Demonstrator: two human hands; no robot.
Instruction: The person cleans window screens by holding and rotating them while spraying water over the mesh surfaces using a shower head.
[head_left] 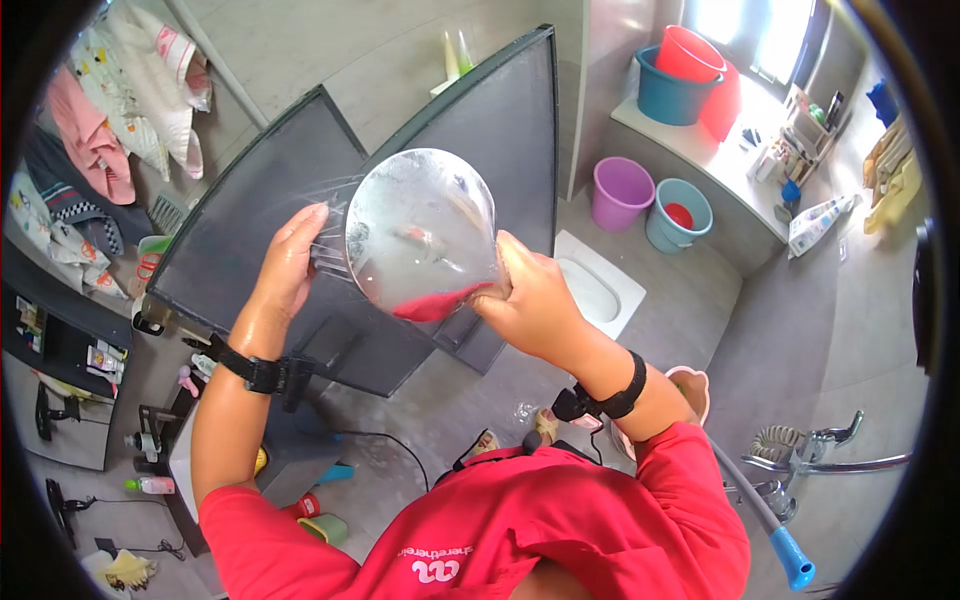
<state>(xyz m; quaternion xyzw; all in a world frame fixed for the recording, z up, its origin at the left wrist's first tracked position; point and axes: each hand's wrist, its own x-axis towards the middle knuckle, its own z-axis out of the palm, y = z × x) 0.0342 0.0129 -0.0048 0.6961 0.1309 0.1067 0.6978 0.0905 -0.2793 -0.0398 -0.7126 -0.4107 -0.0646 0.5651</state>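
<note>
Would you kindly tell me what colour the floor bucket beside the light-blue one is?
The bucket is purple, clearest in the head view.

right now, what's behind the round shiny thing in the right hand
Dark panels show past the upper edge of the round shiny thing; whatever lies directly behind it is covered.

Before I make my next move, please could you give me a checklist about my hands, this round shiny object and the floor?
1. Right hand gripping the round shiny object by its edge: ok.
2. Left hand apart from the object: ok, a gap shows.
3. No water flying: not ok, streaks cross that gap.
4. Floor dry: not ok, it looks wet near the feet.
5. Object empty: cannot tell.
</note>
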